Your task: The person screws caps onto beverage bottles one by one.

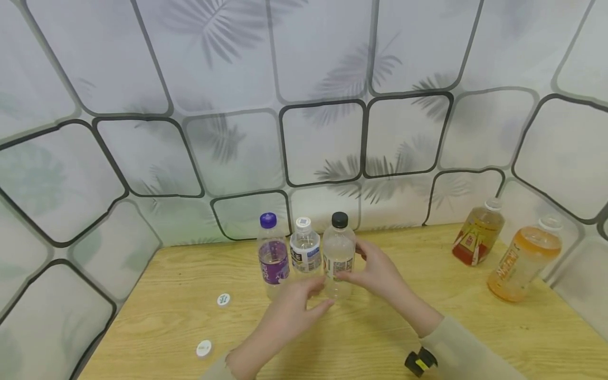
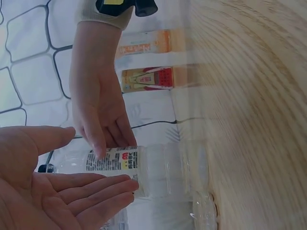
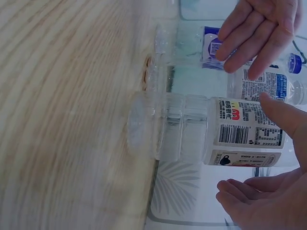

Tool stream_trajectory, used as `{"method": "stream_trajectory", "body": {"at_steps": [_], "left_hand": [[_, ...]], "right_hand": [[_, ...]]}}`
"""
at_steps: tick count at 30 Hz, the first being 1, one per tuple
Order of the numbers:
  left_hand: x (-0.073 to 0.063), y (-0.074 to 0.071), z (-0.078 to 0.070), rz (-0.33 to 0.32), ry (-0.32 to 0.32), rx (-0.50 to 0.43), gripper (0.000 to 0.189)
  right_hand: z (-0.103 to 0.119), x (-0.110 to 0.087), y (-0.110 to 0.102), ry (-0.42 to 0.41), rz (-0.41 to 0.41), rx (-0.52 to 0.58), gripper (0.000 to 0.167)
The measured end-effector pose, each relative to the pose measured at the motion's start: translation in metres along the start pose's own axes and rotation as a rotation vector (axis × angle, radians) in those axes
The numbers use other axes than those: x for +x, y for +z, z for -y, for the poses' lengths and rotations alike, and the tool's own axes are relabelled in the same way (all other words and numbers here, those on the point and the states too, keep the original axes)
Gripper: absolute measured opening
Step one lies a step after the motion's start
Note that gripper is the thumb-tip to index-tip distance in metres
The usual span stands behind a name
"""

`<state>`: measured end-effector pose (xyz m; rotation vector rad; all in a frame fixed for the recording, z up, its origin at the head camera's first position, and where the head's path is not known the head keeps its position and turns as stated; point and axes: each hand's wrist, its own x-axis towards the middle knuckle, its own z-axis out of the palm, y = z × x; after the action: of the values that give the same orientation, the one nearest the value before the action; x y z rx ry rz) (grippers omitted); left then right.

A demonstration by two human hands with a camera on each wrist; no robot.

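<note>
Table (image 1: 161, 295): light wood, visible grain.
Far cap (image 1: 224, 300): white w/ bluish print, L side of table.
Near cap (image 1: 204, 348): white, faint print, L side too, well apart from other.
Red bottle (image 1: 477, 232): R side, nr wall, pale cap, yellow & red label.
Orange bottle (image 1: 524, 264): farther R, orange & clear.
Wall (image 1: 323, 142): pale, dk & gray rounded outlines, gray leaf pics.

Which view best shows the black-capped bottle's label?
The right wrist view: the label is large, its barcode plain, only the right thumb over its edge. The head view shows it smaller, partly behind that thumb; the left wrist view, partly behind the left hand.
</note>
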<state>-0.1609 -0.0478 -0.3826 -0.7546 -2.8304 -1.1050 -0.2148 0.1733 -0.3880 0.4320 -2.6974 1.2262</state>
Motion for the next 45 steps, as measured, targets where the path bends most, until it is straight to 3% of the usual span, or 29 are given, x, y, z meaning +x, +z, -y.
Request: {"method": "stream_trajectory", "body": {"at_steps": [4,12,25,32,38,45], "left_hand": [[-0.005,-0.004,0.007,-0.02,-0.02,-0.007,0.045],[-0.015,-0.016,0.022,-0.045,-0.033,0.08,0.044],[-0.025,-0.031,0.045,-0.049,-0.154,0.133,0.042],[-0.03,-0.044,0.06,-0.088,-0.216,0.231,0.035],[-0.033,-0.056,0.074,-0.081,-0.277,0.276,0.036],[-0.036,-0.068,0.087,-0.079,-0.286,0.332,0.037]], "right_hand": [[-0.004,-0.006,-0.003,0.025,0.01,-0.03,0.083],[-0.014,-0.023,-0.012,0.105,0.056,-0.123,0.088],[-0.04,-0.038,-0.027,0.149,0.098,-0.171,0.077],[-0.052,-0.044,-0.038,0.171,0.106,-0.194,0.076],[-0.063,-0.05,-0.048,0.189,0.106,-0.21,0.074],[-0.075,-0.061,-0.06,0.212,0.124,-0.235,0.074]]}}
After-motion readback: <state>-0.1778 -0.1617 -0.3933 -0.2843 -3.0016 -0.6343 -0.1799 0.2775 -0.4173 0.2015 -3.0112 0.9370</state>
